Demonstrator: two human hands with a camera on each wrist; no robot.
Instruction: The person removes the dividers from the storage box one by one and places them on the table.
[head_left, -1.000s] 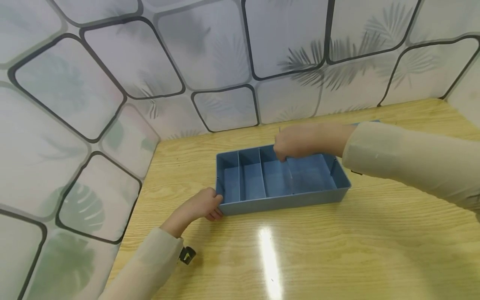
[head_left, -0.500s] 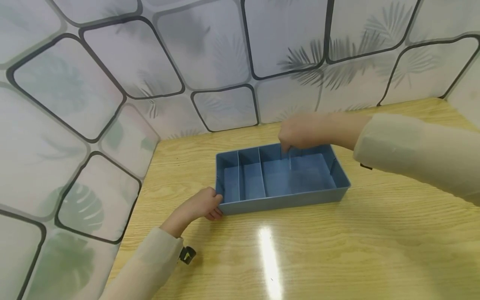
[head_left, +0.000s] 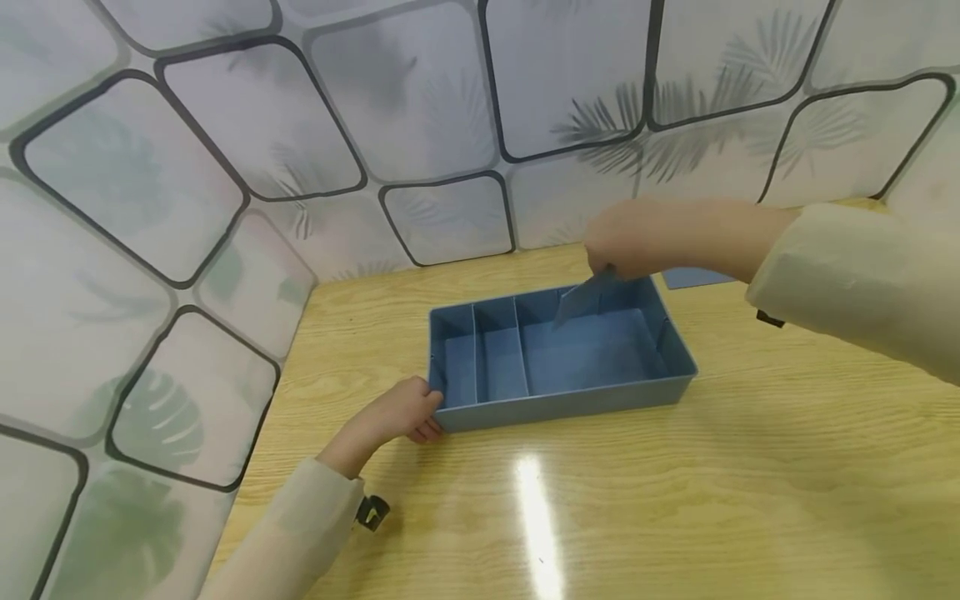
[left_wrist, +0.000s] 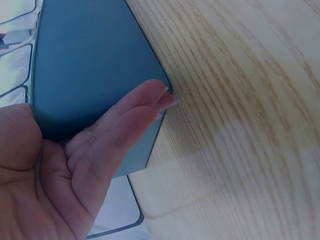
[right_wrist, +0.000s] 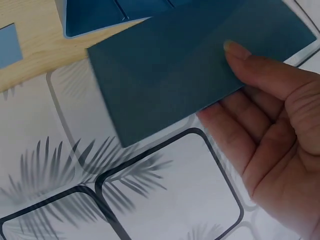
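Note:
A blue rectangular tray [head_left: 564, 407] stands on the wooden table, with two upright dividers [head_left: 521, 346] splitting off narrow compartments at its left end. At its near left corner my left hand [head_left: 402, 408] grips the wall, thumb at the rim and fingers along the outside [left_wrist: 125, 122]. My right hand [head_left: 637, 240] pinches a thin flat blue divider [right_wrist: 160, 75] between thumb and fingers. That divider is tilted, and its lower end overlaps the tray's back wall in the head view. The wide right-hand part of the tray has slots in its walls.
Another flat blue panel [head_left: 693, 277] lies on the table [head_left: 637, 500] behind the tray's right end, partly hidden by the right forearm. A patterned wall covering [head_left: 420, 92] rises along the back and left edges of the table.
My right hand has lifted the divider up from its upright place inside the tray and moved back and right with it. The left hand keeps its place at the corner.

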